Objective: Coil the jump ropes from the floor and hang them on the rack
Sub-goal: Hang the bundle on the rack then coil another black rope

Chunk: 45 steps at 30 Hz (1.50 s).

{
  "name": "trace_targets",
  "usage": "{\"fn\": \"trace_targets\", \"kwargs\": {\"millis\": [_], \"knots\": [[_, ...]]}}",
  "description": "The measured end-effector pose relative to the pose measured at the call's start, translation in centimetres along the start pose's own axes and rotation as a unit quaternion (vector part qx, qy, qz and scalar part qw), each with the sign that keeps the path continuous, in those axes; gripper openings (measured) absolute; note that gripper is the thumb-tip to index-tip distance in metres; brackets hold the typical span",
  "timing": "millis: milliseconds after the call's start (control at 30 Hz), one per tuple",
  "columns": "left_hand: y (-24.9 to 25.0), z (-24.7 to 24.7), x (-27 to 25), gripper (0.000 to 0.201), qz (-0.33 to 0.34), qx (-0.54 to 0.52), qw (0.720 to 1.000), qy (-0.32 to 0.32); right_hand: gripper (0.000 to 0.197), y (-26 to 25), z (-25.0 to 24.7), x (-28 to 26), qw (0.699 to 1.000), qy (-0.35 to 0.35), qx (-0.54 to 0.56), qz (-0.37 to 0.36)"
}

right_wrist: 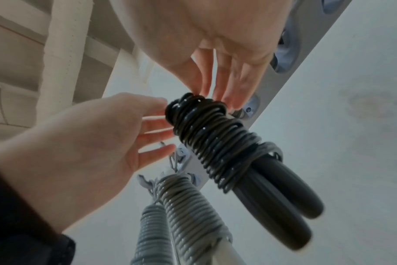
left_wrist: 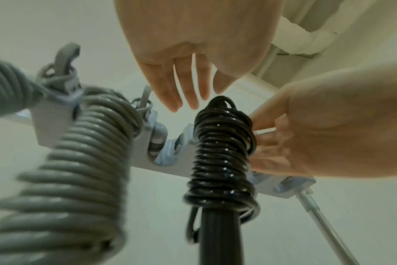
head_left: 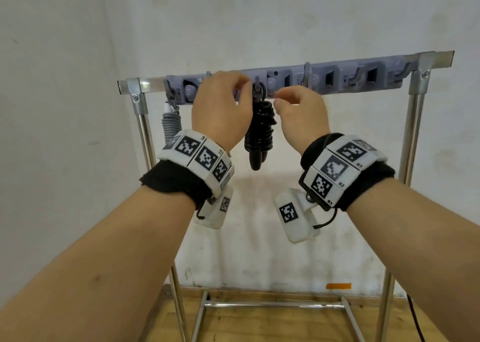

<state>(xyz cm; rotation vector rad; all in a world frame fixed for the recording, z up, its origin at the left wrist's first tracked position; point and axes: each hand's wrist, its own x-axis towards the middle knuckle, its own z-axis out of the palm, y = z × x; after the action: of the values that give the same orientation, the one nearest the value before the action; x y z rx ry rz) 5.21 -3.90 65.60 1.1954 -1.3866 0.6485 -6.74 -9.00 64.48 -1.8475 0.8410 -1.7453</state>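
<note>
As black rope (head_left: 259, 131) hangs (hooked), hands (head_left: 220, 105) flank it

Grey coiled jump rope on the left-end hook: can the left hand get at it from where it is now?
Probably yes. The grey coiled jump rope hangs just left of the left hand, with nothing between them. That hand's fingers look relaxed beside the black coiled jump rope, gripping nothing.

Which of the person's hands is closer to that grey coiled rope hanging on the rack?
Left. The left hand is just right of the grey rope; the right hand is farther right, beyond the black rope.
</note>
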Motion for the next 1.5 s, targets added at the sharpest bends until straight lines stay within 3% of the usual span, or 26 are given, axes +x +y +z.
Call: {"fn": "trace_targets", "kwargs": {"millis": [100,167,367,533,733,867,967,1100,1167,1233,1300,1400,1500], "knots": [[-0.4,-1.2,-2.9,0.018,0.056,0.005,0.998,0.011,0.007,1.0,-1.0,-3.0,0.999,0.022,-0.02,-0.039],[-0.6,-1.9,-5.8,0.014,0.057,-0.013,0.998,-0.024,0.005,2.2,-1.4,-5.9,0.998,-0.008,-0.03,-0.05],[-3.5,-2.2,-18.5,0.012,0.007,-0.038,0.975,-0.218,0.008,9.1,-2.1,-16.0,0.987,-0.14,-0.08,0.014],[-7.6,-1.2,-31.7,0.023,-0.05,-0.026,0.913,-0.405,0.009,17.6,-2.3,-25.8,0.934,-0.307,-0.147,0.112],[-11.3,2.1,-46.5,0.028,-0.095,-0.002,0.814,-0.573,0.016,28.1,-1.5,-35.8,0.831,-0.466,-0.227,0.2],[-12.9,4.3,-54.9,0.026,-0.088,0.014,0.735,-0.672,0.02,34.8,-0.8,-42.5,0.704,-0.611,-0.283,0.226],[-13.2,5.0,-60.7,0.027,-0.08,-0.014,0.682,-0.727,0.019,38.8,-0.5,-48.1,0.637,-0.674,-0.286,0.243],[-13.4,5.5,-67.0,0.032,-0.087,-0.036,0.59,-0.802,0.03,42.0,-0.5,-55.8,0.492,-0.789,-0.298,0.218],[-13.4,5.7,-69.2,0.035,-0.101,-0.046,0.564,-0.818,0.035,42.8,-0.9,-58.6,0.463,-0.806,-0.31,0.197],[-13.4,5.8,-70.9,0.043,-0.095,-0.046,0.556,-0.824,0.031,43.4,-1.2,-59.6,0.49,-0.788,-0.309,0.208],[-13.5,6.0,-71.9,0.054,-0.106,-0.055,0.57,-0.813,0.024,43.8,-0.8,-59.1,0.57,-0.731,-0.279,0.25],[-13.6,7.2,-71.0,0.055,-0.204,-0.066,0.635,-0.742,0.021,43.6,0.5,-56.3,0.693,-0.61,-0.241,0.298],[-13.3,9.0,-67.3,0.04,-0.347,-0.084,0.681,-0.639,0.021,42.3,2.0,-52.2,0.797,-0.497,-0.207,0.273]]}}
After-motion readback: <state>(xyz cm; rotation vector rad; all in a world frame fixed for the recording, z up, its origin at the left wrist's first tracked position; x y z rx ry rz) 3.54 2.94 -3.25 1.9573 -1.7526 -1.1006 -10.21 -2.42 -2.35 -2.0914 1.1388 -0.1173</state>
